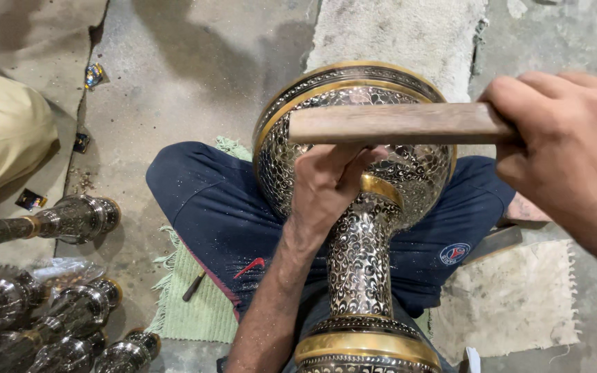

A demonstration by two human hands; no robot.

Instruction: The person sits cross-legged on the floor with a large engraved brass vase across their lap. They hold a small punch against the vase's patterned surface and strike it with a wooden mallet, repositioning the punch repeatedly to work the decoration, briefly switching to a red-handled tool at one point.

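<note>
We close our right hand around a smooth, flat-sided wooden stick, the grip pressed together on its end, so the bar reaches out leftward across the bowl of a large engraved metal vase. Just below that grip, our left hand pinches against the vase's bulging body, fingers curled, whatever they hold hidden. The vase lies across our lap on dark blue trousers: silvery, densely patterned with fine black scrollwork, ringed by plain brass bands. Far left of the grip, smaller matching vases lie on the grey concrete floor.
</note>
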